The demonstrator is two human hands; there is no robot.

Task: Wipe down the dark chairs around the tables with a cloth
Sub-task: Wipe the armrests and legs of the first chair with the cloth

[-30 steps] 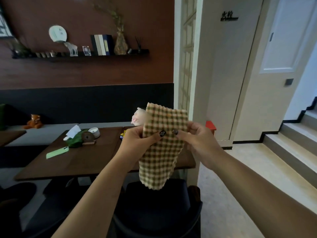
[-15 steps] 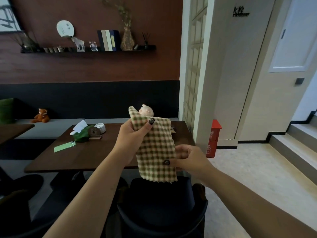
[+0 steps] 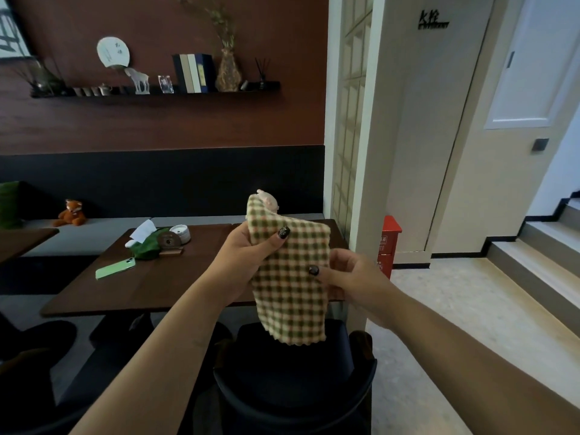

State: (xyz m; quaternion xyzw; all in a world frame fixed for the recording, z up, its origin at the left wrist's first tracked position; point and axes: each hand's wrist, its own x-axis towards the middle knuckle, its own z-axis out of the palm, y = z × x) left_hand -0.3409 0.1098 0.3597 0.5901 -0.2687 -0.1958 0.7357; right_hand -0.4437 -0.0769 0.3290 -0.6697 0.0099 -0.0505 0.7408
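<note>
Above a dark chair (image 3: 292, 381) — green-checked cloth (image 3: 290, 277), both hands (image 3: 243, 262) (image 3: 354, 284) pinching it.

The green-and-cream checked cloth (image 3: 290, 277) I held in my left grip (image 3: 243, 255) and right grip (image 3: 351, 277) looked like a soft, nubbly woven textile, matt, with a wavy stitched hem. My nails carried a glossy dark polish. The dark round-backed chair (image 3: 295, 390) below had a matt, smooth upholstered seat and a faintly shiny rim. The dark brown wooden worktop (image 3: 131, 287) showed a smooth satin finish with visible plank seams. On it, the pale green phone (image 3: 115, 268) looked like smooth, slightly glossy plastic. The orange fox toy (image 3: 70, 212) on the grey bench looked plush.
</note>
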